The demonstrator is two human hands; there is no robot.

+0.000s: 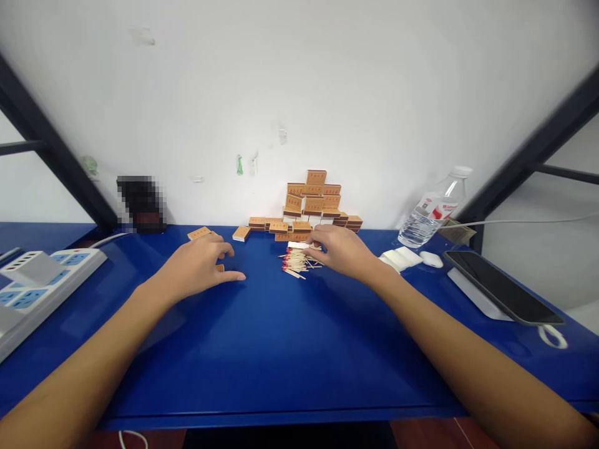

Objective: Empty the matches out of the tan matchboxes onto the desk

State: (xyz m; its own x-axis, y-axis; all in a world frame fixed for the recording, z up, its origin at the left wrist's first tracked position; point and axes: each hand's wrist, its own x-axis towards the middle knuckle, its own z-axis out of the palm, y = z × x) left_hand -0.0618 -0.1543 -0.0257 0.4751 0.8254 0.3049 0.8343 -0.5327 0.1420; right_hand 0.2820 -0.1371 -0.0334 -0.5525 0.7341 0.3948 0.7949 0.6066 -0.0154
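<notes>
My left hand (pixel 199 267) rests on the blue table (pixel 281 349), fingers curled over a small orange matchbox that peeks out under them. My right hand (pixel 341 251) reaches into a loose heap of red-tipped matches (pixel 296 262), with its fingertips pinched at the top of the heap beside a white inner tray (pixel 297 245). Behind the heap stands a stack of orange matchboxes (pixel 312 199) against the wall. Two single matchboxes (pixel 241 233) lie flat nearer my left hand.
A white power strip (pixel 37 280) lies at the left edge. A clear water bottle (pixel 433 215) stands at the right, with white trays (pixel 401 258) and a white earbud case (pixel 431 259) before it. A dark phone (pixel 503 285) leans on a stand. A blurred dark object (pixel 141 202) sits at the wall.
</notes>
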